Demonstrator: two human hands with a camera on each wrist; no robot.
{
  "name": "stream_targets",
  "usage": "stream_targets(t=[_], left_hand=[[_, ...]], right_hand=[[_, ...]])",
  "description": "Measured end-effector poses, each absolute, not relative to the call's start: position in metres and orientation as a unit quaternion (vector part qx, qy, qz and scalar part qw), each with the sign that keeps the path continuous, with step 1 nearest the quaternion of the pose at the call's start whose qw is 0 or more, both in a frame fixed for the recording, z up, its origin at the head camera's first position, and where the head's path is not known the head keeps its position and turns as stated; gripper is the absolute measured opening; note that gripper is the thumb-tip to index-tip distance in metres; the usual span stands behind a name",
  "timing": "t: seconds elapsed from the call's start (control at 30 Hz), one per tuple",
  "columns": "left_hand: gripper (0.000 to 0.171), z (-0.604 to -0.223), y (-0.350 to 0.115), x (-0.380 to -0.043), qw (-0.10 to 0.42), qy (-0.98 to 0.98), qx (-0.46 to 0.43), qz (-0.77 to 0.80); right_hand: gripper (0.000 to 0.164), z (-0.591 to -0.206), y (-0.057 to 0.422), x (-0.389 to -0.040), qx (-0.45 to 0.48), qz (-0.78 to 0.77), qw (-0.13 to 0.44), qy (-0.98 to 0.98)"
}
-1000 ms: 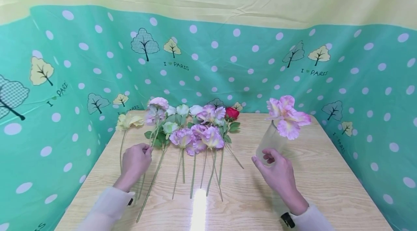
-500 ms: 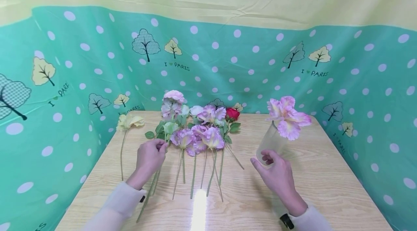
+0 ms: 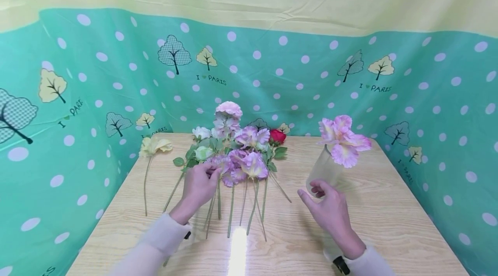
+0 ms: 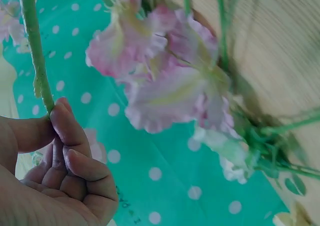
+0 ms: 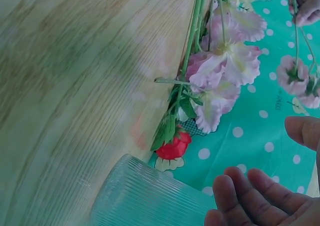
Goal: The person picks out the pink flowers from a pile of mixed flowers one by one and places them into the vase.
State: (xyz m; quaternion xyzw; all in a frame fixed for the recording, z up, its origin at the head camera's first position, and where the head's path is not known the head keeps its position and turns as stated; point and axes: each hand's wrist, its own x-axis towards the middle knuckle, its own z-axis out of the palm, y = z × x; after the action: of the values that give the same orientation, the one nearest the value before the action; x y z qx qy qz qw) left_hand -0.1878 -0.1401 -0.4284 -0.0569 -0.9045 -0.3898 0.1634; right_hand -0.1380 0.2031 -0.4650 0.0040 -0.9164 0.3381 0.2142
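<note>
My left hand (image 3: pixel 200 185) pinches the green stem (image 4: pixel 37 51) of a pale pink flower (image 3: pixel 227 120) between thumb and fingertips. Its bloom stands above the pile of flowers on the table. At the right stands a frosted ribbed vase (image 3: pixel 324 168), holding one large pink-purple flower (image 3: pixel 344 139). My right hand (image 3: pixel 328 207) is beside the lower part of the vase, fingers loosely bent and thumb apart. Whether its fingertips touch the vase I cannot tell. In the right wrist view the vase (image 5: pixel 145 196) lies close to those fingers.
Several purple flowers (image 3: pixel 253 163) lie mid-table, stems toward me. Behind them are white flowers (image 3: pixel 203 153) and a red rose (image 3: pixel 277 136). A yellow flower (image 3: pixel 153 146) lies alone at the left. A green dotted cloth (image 3: pixel 280 85) encloses the wooden table (image 3: pixel 389 224).
My left hand has moved right with the pale pink flower, from near the yellow flower to over the purple ones. The right hand and the vase have stayed nearly still.
</note>
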Motion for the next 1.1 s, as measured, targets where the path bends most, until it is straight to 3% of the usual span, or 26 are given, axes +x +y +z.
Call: stream_targets(t=[1.1], left_hand=[[0.006,-0.429,-0.059,-0.188,0.179,-0.845,-0.150,-0.480]], right_hand=[[0.035,-0.459,0.181,-0.137,0.036,0.345,0.216,-0.913]])
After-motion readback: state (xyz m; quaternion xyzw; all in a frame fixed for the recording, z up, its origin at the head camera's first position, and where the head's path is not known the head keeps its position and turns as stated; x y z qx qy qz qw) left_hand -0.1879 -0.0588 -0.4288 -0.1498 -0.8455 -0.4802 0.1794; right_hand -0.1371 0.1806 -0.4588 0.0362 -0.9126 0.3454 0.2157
